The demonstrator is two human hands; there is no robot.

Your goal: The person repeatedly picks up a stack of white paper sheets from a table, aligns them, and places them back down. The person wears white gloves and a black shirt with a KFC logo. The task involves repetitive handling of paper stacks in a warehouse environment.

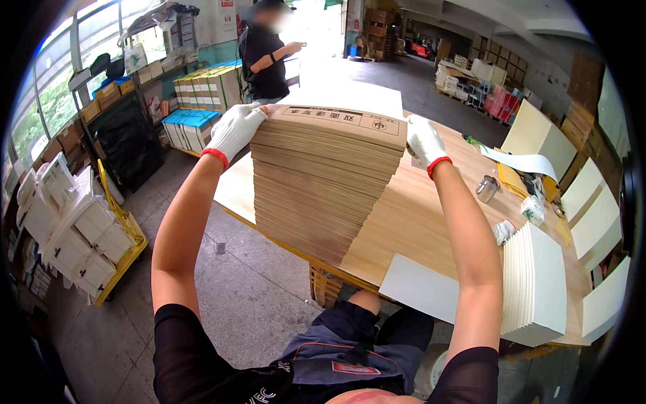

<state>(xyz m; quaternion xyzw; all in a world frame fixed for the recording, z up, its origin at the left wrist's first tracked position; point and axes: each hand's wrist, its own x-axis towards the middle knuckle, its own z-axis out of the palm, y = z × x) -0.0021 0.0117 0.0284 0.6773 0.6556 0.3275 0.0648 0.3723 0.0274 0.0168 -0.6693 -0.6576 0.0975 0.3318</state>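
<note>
In front of me a tall stack of brown-covered paper pads [323,182] stands on the wooden table, its many edges facing me and printing on the top cover. My left hand [237,129], in a white knit glove with a red cuff, grips the top left corner of the stack. On the opposite side my right hand [425,141], gloved the same way, holds the upper right edge. The fingertips of both hands are partly hidden behind the pads. Just beyond the stack lies a white sheet or board [356,94].
A white board [418,286] and a stack of white pads [535,286] sit at the table's [387,229] near right. Beyond them are a metal cup [487,188] and a loose glove [503,231]. A yellow cart [124,249] stands left; another person [269,60] stands beyond the table.
</note>
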